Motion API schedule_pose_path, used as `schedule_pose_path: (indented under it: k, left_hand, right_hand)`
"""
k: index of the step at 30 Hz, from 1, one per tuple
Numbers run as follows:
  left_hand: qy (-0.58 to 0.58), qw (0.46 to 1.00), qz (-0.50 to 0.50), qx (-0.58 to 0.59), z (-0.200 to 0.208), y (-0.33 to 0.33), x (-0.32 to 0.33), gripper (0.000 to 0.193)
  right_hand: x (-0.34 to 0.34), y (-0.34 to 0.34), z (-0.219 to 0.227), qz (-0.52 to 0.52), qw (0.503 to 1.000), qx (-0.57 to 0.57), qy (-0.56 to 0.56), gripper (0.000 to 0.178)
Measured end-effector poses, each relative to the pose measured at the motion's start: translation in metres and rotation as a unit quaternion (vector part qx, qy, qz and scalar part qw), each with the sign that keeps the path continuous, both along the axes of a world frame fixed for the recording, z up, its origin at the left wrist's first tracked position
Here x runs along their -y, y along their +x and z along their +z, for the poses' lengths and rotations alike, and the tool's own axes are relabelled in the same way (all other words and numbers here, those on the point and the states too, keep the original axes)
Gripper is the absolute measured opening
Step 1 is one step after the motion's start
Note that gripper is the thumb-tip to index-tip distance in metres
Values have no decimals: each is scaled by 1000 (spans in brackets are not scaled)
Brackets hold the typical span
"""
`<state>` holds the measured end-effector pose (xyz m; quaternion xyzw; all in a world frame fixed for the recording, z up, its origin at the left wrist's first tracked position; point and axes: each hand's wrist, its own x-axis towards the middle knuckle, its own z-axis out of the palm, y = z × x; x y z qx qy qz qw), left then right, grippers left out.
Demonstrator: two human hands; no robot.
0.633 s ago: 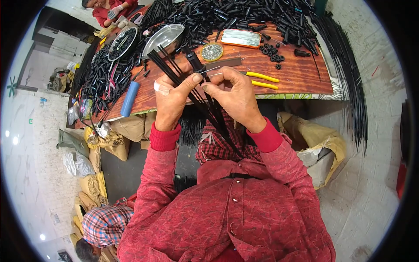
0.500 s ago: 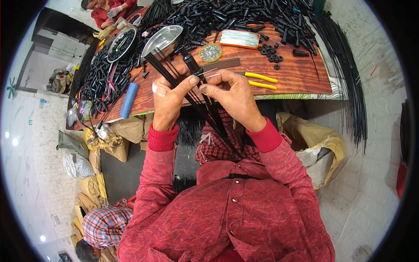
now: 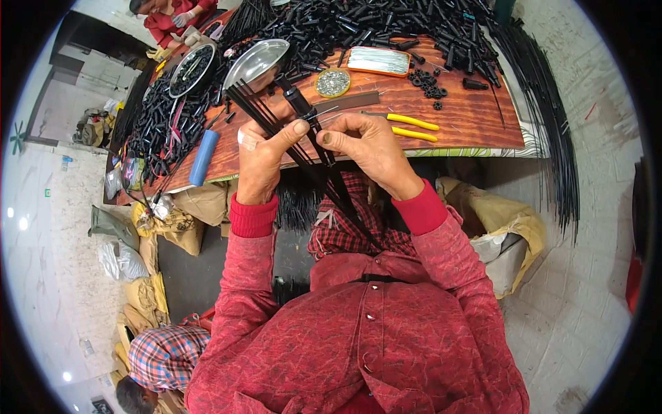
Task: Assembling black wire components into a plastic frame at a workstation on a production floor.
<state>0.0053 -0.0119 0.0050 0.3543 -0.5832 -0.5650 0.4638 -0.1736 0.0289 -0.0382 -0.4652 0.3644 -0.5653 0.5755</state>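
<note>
My left hand (image 3: 262, 155) is closed around a bundle of thin black rods (image 3: 255, 105), which look like umbrella ribs, and steadies a black tubular piece with a collar (image 3: 298, 102), like an umbrella runner. The rods slant down past my hands towards my lap. At the collar, my right hand (image 3: 372, 150) pinches with thumb and forefinger; what lies between the fingertips is too small to make out. A thin metal wire (image 3: 329, 110) sticks out from the collar just above these fingers.
On the wooden table (image 3: 476, 117) lie yellow-handled pliers (image 3: 414, 133), a tray of pale wires (image 3: 379, 61), a round dish of small metal bits (image 3: 332, 83), a metal bowl (image 3: 256, 62) and a blue roll (image 3: 203, 158). Black tubular parts (image 3: 372, 24) heap behind. Another person (image 3: 165, 345) is at lower left.
My right hand's fingertips have shifted slightly, closing in below the collar, and the wire they were beside now stands free above them. The left hand's grip stays much the same.
</note>
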Motion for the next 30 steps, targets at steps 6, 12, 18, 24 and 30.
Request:
schedule_pose_path:
  k: [6,12,18,24,30]
  left_hand:
    - [13,999,-53,-5,0,0,6,35]
    - [33,997,-66,-7,1,4,10,35]
    - [52,996,-76,-6,15,-8,3,32]
    - [49,995,-81,7,4,2,10,35]
    - [56,996,-64,-13,0,0,13,33]
  right_hand:
    - [-1,-4,-6,40,997,64,29,16]
    - [-1,-3,-4,72,993,92,25,16]
    - [-4,-7,-4,61,993,101,16,15]
    - [-6,-8,0,45,995,84,18,14]
    - [-6,-4,-2,19,997,80,13,12]
